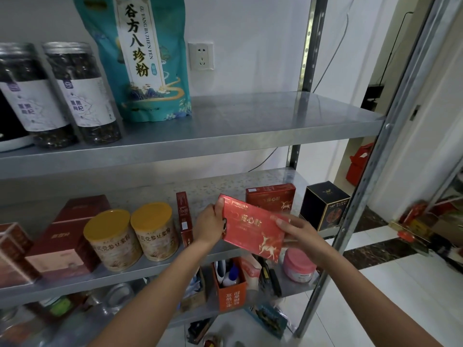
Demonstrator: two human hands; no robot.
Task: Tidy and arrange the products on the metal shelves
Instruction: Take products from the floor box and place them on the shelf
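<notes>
gripped at both ends: left hand (pixel 209 227) on the top-left corner, right hand (pixel 299 234) curled round the right edge of the red deer-print box (pixel 250 231), held tilted in front of the middle shelf (pixel 225 189). its twin (pixel 270 199) is already stood at the back; this one's not shelved yet. lower clutter can't be made out.

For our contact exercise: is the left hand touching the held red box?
Touching. Head view: left hand grips the held red box at its left edge, thumb on front.
</notes>
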